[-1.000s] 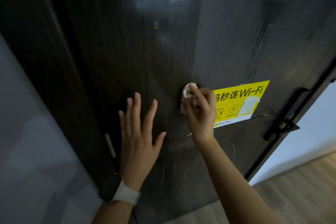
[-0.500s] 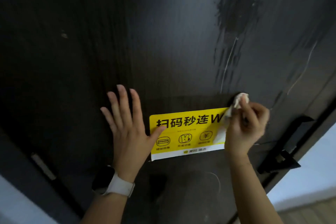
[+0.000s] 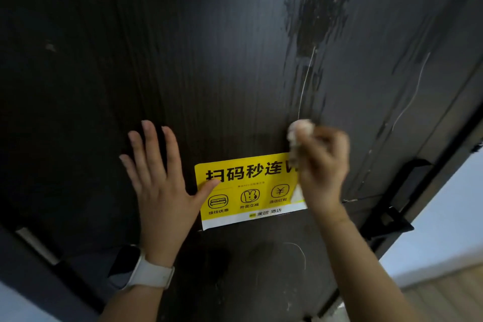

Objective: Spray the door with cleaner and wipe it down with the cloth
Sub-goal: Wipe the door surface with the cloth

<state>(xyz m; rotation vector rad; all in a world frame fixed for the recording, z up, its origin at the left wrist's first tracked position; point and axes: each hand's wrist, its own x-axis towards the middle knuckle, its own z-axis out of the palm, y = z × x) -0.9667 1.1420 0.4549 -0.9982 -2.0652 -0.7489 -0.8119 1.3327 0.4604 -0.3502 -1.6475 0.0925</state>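
A dark wooden door point(image 3: 209, 60) fills the view, with wet streaks and runs of cleaner at its upper right. My left hand point(image 3: 159, 188) lies flat on the door with fingers spread, its thumb touching the left edge of a yellow sticker point(image 3: 248, 188). My right hand point(image 3: 322, 167) grips a small wadded white cloth point(image 3: 298, 131) and presses it to the door just above the sticker's right end, covering that end. No spray bottle is in view.
A black door handle point(image 3: 392, 206) sticks out at the door's right edge. Beyond that edge are a pale wall point(image 3: 444, 217) and wooden floor point(image 3: 444, 300). A hinge plate point(image 3: 36, 246) shows at lower left. My left wrist wears a white-strapped watch point(image 3: 146, 269).
My right hand with the cloth swept right across the sticker, then came back slightly left. My left hand stayed flat on the door. The view swung right, bringing the wet streaks into sight.
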